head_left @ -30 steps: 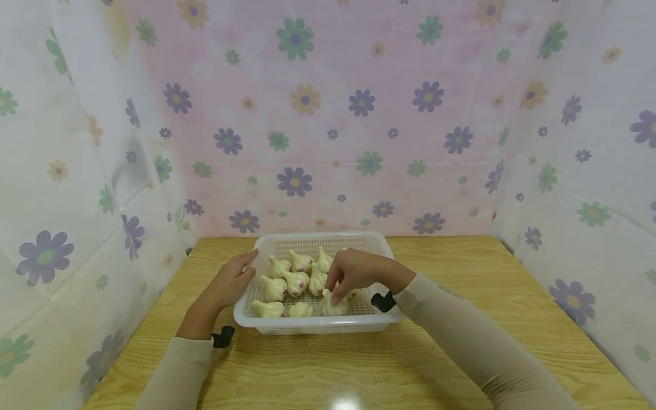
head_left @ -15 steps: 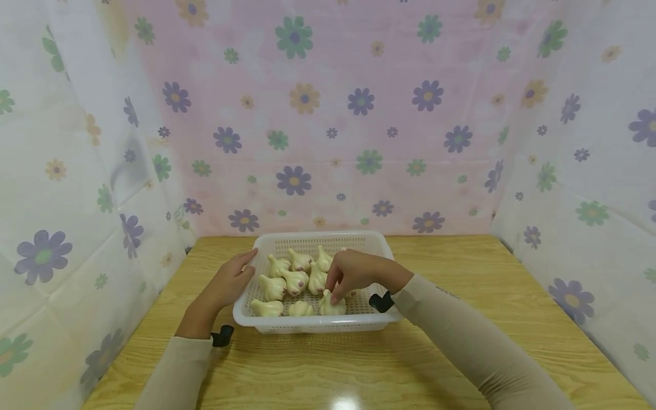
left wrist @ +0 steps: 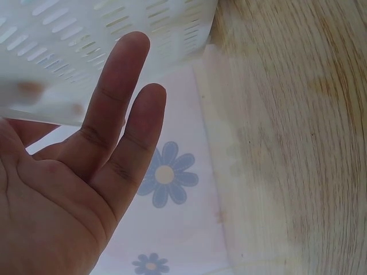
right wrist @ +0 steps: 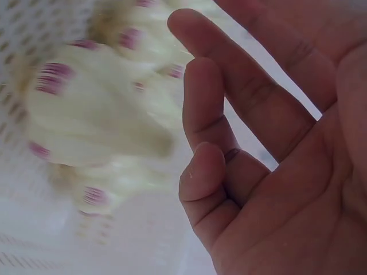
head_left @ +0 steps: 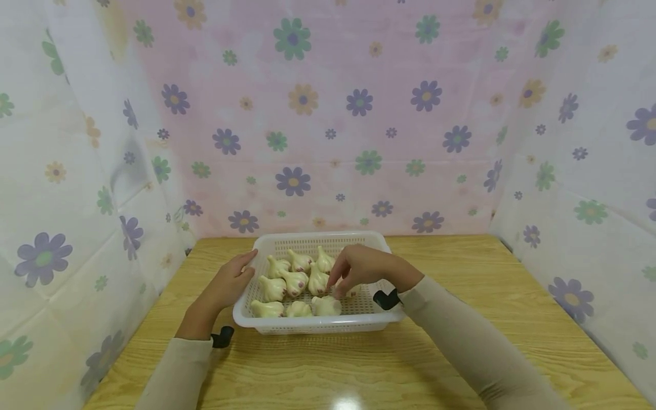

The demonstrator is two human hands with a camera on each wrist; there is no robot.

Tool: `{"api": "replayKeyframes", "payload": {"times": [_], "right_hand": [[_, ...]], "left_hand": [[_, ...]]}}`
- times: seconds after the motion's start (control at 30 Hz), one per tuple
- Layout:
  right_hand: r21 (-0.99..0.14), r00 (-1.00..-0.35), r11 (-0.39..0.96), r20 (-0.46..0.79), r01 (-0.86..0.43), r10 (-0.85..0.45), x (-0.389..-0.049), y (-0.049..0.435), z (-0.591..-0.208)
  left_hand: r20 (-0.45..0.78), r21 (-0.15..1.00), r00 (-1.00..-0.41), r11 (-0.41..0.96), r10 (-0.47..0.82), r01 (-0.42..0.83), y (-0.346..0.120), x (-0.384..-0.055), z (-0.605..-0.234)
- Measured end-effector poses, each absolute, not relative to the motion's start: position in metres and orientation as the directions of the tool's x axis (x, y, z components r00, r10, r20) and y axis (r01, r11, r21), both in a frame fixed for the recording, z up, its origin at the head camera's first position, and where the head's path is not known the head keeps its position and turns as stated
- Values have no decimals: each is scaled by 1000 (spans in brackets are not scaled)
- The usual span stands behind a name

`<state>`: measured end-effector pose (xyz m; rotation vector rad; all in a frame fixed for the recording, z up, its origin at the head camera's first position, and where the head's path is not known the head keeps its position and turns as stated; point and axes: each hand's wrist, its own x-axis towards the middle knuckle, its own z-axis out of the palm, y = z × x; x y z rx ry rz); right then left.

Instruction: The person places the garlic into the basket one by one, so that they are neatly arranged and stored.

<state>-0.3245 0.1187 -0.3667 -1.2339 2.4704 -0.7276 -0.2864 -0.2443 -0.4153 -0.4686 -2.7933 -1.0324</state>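
Several pale garlic bulbs with purple marks lie in a white plastic basket [head_left: 338, 320] in the head view. My left hand [head_left: 230, 283] rests at the basket's left rim. In the left wrist view, two of its fingers [left wrist: 112, 91] stretch out, nearly straight, by the outer wall. My right hand [head_left: 365, 266] hovers inside the basket, just above and right of a garlic bulb [head_left: 327, 306] at the front. The right wrist view shows its fingers loosely bent and apart from the blurred garlic bulb [right wrist: 92, 109]. My right hand hides part of the basket's right side.
The basket stands on a wood-grain table [head_left: 287, 370]. A flowered cloth [head_left: 333, 114] encloses the back and both sides. More garlic bulbs, one of them [head_left: 294, 282] near the middle, fill the left and back of the basket.
My right hand has let go of the front garlic bulb and risen slightly to the right. That bulb has tipped over and lies a little further left. My left hand stays put.
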Motion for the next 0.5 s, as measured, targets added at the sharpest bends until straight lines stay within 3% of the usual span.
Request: {"api": "replayKeyframes", "payload": {"times": [0.17,0.3,0.5], "right_hand": [[-611,-650,455,134,-648,-748,-318,153,-358],[-660,-733,444,246,-606,-635,-309,189,-364],[-702,-823,468,316,-537,-471,-301,230,-375]], "left_hand": [[219,615,-945,718,241,326,-243,-285,-416],[216,616,-946,718,242,325,-243,-286,-416],[207,626,-947,711,244,320,-245,-287,-416]]}}
